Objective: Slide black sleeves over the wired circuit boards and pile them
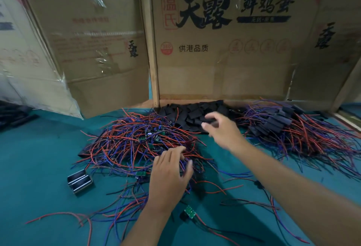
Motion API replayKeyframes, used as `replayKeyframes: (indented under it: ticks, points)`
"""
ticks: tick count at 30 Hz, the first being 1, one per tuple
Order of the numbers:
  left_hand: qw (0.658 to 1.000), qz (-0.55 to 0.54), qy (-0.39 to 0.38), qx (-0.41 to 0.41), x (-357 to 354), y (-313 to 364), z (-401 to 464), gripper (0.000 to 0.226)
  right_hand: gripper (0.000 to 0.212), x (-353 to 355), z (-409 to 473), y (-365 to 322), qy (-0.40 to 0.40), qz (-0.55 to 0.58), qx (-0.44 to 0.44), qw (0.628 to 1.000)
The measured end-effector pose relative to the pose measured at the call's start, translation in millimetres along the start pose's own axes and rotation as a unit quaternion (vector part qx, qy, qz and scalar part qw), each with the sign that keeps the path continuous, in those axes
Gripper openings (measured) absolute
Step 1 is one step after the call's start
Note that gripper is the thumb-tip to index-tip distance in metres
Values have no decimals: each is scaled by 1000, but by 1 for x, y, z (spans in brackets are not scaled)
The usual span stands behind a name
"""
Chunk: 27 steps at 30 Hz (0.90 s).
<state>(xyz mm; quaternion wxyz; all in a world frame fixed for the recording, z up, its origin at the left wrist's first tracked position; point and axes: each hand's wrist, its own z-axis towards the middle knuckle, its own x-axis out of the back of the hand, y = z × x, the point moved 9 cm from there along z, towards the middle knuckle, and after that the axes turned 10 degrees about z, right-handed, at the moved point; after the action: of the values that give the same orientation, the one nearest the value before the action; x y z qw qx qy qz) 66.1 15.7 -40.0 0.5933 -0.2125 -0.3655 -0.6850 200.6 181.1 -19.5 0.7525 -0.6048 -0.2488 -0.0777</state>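
A fair share of the job looks done, and a larger share remains. On the right of the teal cloth-covered bench (35, 177), a heap of finished boards in black sleeves with red and blue wires trailing out (277, 122) lies against the foot of the brown printed cardboard boxes (224, 60). Left of centre spreads a bigger tangle of bare green circuit boards on red and blue wires (136, 142), none of them sleeved as far as I can see. Between the two heaps, at the back, sits the stock of loose flat black sleeves (187, 114), still plentiful. One stray green circuit board with wires (189, 211) lies alone near the front edge, between the forearms, and a small black-and-metal ribbed block (79, 181) sits apart on the left.

The left hand (170, 173) reaches forward palm down onto the near edge of the unsleeved tangle, fingers spread and lightly bent among the wires; it touches them, but whether it has pinched a particular one I cannot tell. The right hand (220, 126) stretches further out over the front of the sleeve stock, motion-blurred, fingers curled downward with something dark at the fingertips. That may be a sleeve being taken up, though the blur leaves it uncertain. I judge this to be the start of a fresh cycle: one hand fetching a board, the other a sleeve.
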Motion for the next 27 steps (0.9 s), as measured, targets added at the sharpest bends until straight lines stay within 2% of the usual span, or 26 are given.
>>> replayKeyframes:
  ticks: [3,6,9,13,17,19,22,24,27]
  points:
    - [994,14,5,-111,4,34,-3,51,33,-12,-80,-4,-59,75,50,994]
    - [984,-28,-1,-174,6,60,-11,41,28,-15,-130,9,-85,167,47,981]
    - [976,-122,-53,-170,2,76,-18,33,18,-5,-143,21,-97,228,38,968]
    - [964,-197,-110,-143,0,72,-16,36,39,-1,-147,16,-125,186,88,971]
    - [942,-233,-209,-118,-1,65,-10,45,30,1,-147,18,-96,127,96,982]
    - [952,-197,-211,-99,7,39,2,34,16,4,-143,25,-79,192,62,976]
    - [979,-69,-187,-32,28,-27,18,8,24,13,-138,33,-57,327,9,943]
    - [976,-10,-217,-18,28,-52,16,10,25,16,-137,37,-57,380,-13,923]
    - [962,22,-269,-36,9,-54,7,8,25,11,-137,39,-76,439,-39,894]
